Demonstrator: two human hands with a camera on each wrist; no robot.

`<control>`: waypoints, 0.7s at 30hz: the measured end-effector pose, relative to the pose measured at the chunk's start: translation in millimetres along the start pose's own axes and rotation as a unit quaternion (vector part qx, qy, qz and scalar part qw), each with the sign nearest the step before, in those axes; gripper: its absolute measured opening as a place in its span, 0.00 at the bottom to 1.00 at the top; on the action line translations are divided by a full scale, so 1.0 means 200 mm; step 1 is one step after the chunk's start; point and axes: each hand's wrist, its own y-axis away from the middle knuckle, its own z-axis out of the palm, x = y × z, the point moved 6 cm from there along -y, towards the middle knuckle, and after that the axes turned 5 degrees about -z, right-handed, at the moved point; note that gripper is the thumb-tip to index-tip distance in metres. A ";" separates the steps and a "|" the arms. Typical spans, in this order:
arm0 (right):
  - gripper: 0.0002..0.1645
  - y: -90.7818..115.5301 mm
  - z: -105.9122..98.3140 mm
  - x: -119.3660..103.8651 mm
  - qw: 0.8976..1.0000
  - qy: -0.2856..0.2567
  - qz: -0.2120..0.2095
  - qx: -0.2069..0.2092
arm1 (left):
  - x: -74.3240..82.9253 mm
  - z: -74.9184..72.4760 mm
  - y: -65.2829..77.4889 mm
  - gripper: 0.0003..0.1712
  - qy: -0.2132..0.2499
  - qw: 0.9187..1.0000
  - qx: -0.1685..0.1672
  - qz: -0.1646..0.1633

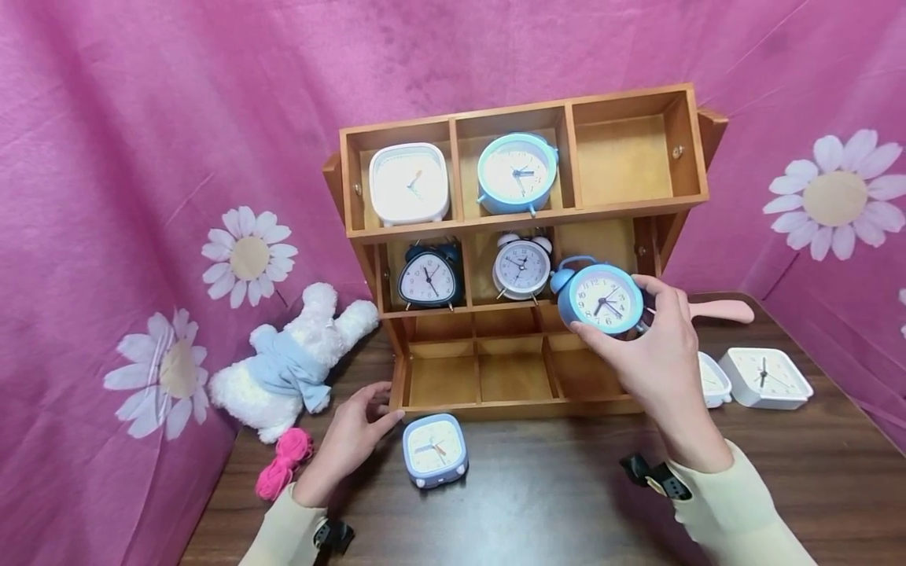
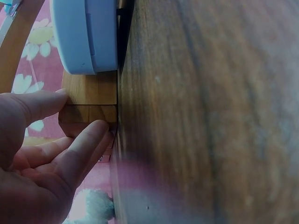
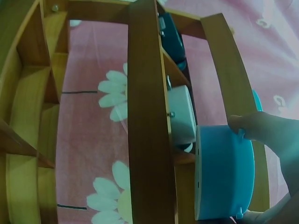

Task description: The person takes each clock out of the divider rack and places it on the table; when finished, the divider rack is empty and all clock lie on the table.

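In the head view my right hand [image 1: 661,358] holds a round blue twin-bell alarm clock [image 1: 602,299] in front of the middle row's right compartment. Thumb and fingers grip its sides, and its dial faces me. My left hand [image 1: 357,428] grips the lower left corner of the wooden shelf [image 1: 524,410], thumb and fingers on different faces of the wood [image 2: 88,88]. Beside it a square lavender clock [image 1: 435,450] stands on the table. A white clock [image 1: 409,185] and a light-blue round clock [image 1: 517,173] fill top compartments; a dark teal clock [image 1: 429,279] and white twin-bell clock [image 1: 521,269] stand below.
On the left lie a white plush toy [image 1: 283,369] in a blue top and a pink yarn bundle [image 1: 283,464]. To the right are a square white clock [image 1: 767,379], another white clock [image 1: 713,381] partly behind my wrist, and a pink handle [image 1: 722,310].
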 end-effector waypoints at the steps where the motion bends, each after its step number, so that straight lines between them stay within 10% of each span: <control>1: 0.63 0.01 0.00 0.00 1.000 0.000 -0.005 -0.001 | 0.00 0.00 0.00 0.29 -0.001 1.000 0.001 0.000; 21: 0.59 0.28 0.10 -0.03 0.999 0.011 -0.030 -0.041 | 0.00 0.00 0.01 0.29 -0.005 1.000 0.002 -0.005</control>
